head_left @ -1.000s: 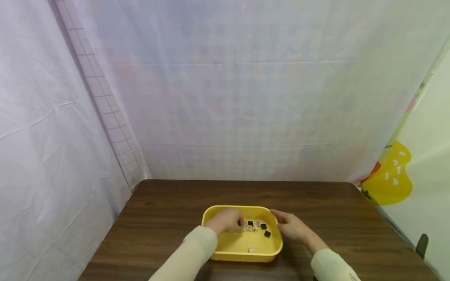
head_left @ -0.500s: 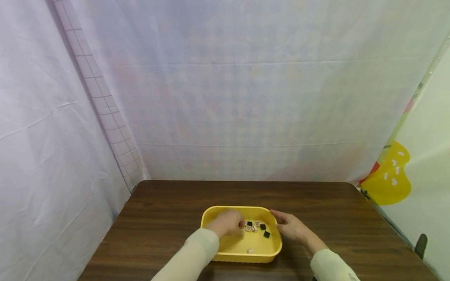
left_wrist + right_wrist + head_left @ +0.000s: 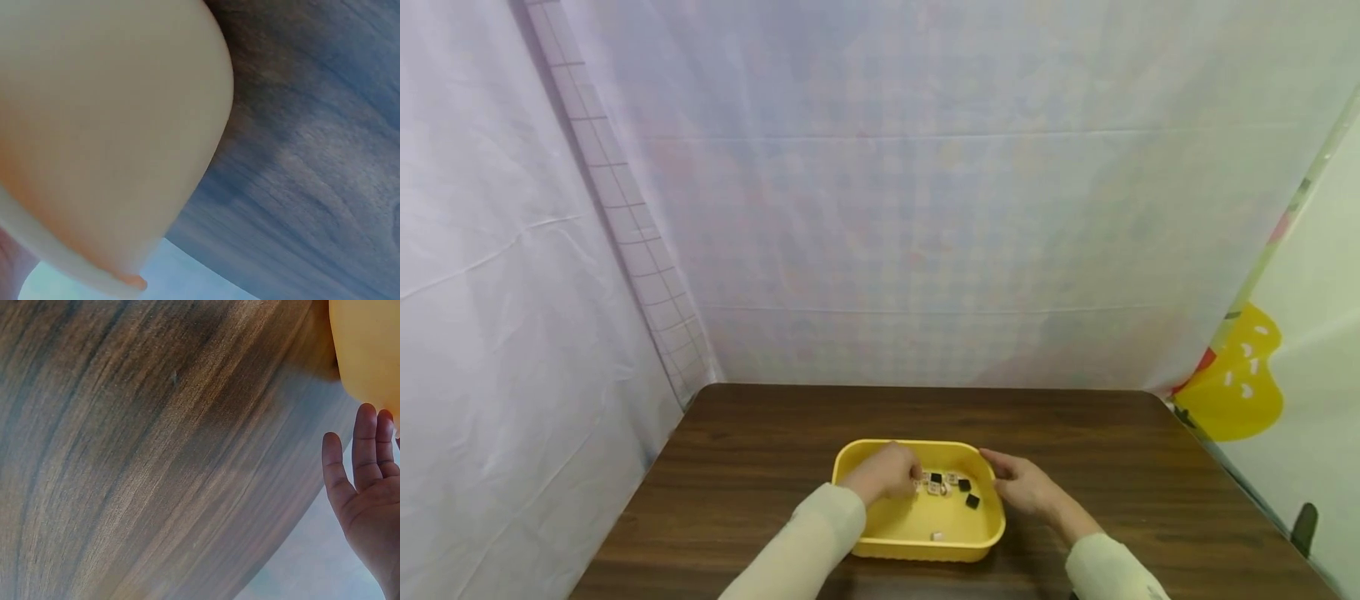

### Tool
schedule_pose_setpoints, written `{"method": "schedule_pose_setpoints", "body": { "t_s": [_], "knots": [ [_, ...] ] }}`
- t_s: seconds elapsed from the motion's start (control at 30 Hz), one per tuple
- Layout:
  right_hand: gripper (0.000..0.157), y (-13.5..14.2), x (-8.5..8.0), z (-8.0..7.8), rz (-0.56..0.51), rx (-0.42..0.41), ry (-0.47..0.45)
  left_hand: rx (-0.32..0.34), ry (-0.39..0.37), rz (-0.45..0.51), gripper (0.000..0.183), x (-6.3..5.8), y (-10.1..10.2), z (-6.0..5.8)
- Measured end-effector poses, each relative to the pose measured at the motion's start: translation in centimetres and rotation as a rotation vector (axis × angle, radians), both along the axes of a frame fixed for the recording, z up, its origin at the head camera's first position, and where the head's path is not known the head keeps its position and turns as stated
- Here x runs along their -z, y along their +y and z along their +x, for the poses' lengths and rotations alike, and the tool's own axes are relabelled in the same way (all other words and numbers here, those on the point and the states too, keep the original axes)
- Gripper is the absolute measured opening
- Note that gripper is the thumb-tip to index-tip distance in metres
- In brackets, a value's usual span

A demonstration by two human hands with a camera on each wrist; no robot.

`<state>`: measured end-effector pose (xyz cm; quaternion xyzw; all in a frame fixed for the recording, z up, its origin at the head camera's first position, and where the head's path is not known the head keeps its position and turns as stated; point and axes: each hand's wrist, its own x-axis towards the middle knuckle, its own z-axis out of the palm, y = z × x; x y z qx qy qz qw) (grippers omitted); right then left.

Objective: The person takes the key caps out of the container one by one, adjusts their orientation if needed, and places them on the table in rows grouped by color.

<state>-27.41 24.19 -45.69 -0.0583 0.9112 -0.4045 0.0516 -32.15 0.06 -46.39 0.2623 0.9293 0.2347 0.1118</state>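
Yellow tray point(image 3: 925, 550) of tiles point(image 3: 973, 502), some illegibly marked; left fingers point(image 3: 915, 472) half-hidden, grip unclear; right fingers point(image 3: 365, 444) straight against tray wall

One table point(image 3: 737, 467), one tub point(image 3: 917, 552), three black squares point(image 3: 972, 501), several pale pieces point(image 3: 934, 489) show.

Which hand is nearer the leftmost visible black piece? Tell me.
Left. The left hand is inside the yellow tray, just left of the black piece; the right hand is farther off, at the tray's right end.
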Motion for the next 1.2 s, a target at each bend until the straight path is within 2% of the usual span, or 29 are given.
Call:
{"method": "schedule_pose_setpoints", "body": {
  "t_s": [0.23,0.33,0.47,0.7,0.8,0.93,1.2],
  "knots": [
    [0.053,0.1,0.1,-0.1,0.005,0.006,-0.02,0.019,0.069,0.018,0.015,-0.7,-0.4,0.0],
    [0.053,0.0,0.1,-0.1,0.008,0.009,-0.023,0.009,0.069,0.023,0.018,-0.9,-0.5,0.0],
    [0.053,0.0,0.1,-0.1,0.017,0.007,-0.018,-0.015,0.03,0.066,0.017,-0.9,-0.7,0.0],
    [0.053,-0.1,0.1,-0.3,0.03,0.01,-0.036,-0.012,0.067,0.066,0.018,-0.8,-0.9,-0.4],
    [0.053,-0.2,0.0,-0.4,0.034,0.015,-0.054,-0.016,0.051,0.084,0.018,-0.9,-1.0,-0.4],
    [0.054,-0.2,0.0,-0.4,0.036,0.016,-0.063,-0.01,0.038,0.134,0.017,-1.1,-1.1,-0.4],
    [0.054,-0.2,-0.2,-0.3,0.028,0.002,-0.053,-0.002,0.015,0.292,0.01,-1.4,-1.2,-0.3]
  ]
}}
